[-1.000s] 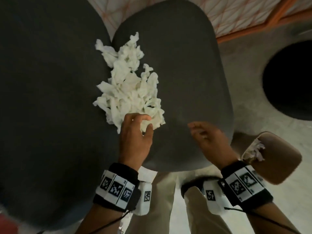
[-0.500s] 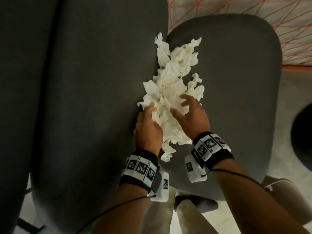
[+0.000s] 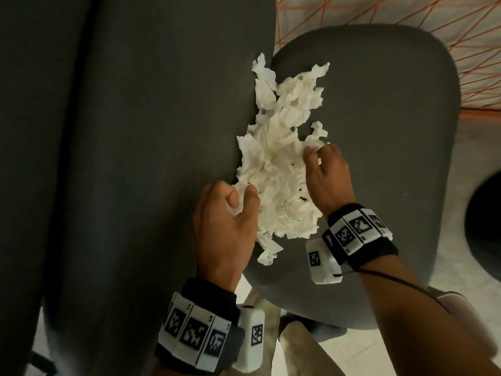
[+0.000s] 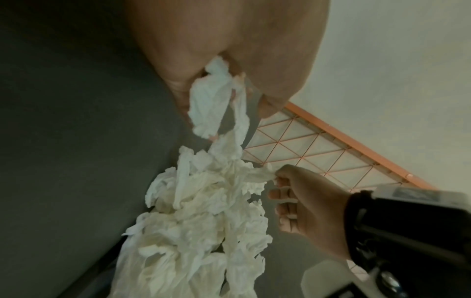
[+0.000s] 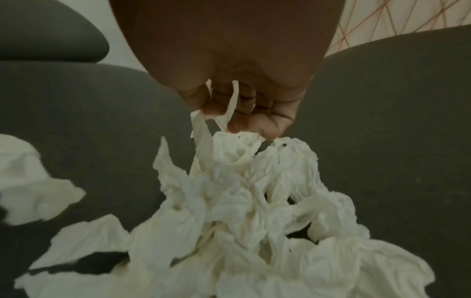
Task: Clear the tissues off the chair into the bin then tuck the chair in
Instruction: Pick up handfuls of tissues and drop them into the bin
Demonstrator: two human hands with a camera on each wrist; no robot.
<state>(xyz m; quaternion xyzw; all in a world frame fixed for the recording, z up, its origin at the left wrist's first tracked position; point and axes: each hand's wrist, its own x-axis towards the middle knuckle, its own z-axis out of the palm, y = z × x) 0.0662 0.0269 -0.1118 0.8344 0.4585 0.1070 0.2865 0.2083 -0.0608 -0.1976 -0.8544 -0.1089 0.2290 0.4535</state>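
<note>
both hands are in the pile of tissues [image 3: 279,169], a white crumpled heap lying on the chair seat [image 3: 379,131] along its left edge, right where the seat meets the chair back [image 3: 135,158]. the left hand [image 3: 225,226] sits at the near left side of the heap, fingers curled in with a wad of tissue pinched between thumb and forefinger; the left wrist view shows that strip [image 4: 216,100] hanging out of the closed fist. the right hand [image 3: 328,180] is on the right side of the heap, fingertips bunched and pinching a twisted bit of tissue at the pile's right fringe. from the right wrist, the fingers [image 5: 254,113] are folded down onto the top of the tissue mound [image 5: 254,201], thin strips caught between them. a loose scrap [image 3: 267,256] trails toward the near edge of the seat. both wrists wear black bands with square-patterned markers. a dark round shape [image 3: 485,226] shows at the right edge of the head view, off the seat, too cropped to tell what it is. an orange-lined panel [image 3: 406,14] lies beyond the seat's far edge.
</note>
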